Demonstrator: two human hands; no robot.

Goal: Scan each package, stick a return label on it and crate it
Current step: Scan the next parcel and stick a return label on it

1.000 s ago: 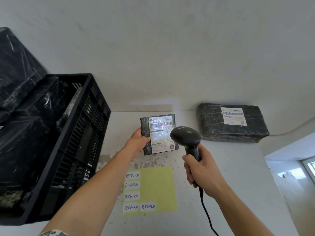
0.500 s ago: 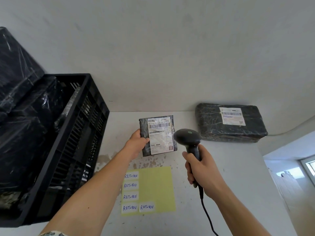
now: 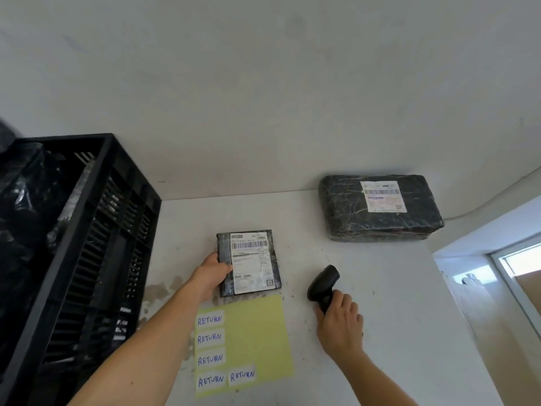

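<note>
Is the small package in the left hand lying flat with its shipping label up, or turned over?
Label up. The small package shows its white barcode label to the camera, and the left hand grips its left edge. Whether it rests on the table cannot be told.

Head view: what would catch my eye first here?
Probably the small black package at the centre, gripped by the left hand, above a yellow sheet of "RETURN" labels. The right hand holds a scanner; a black crate stands left.
</note>
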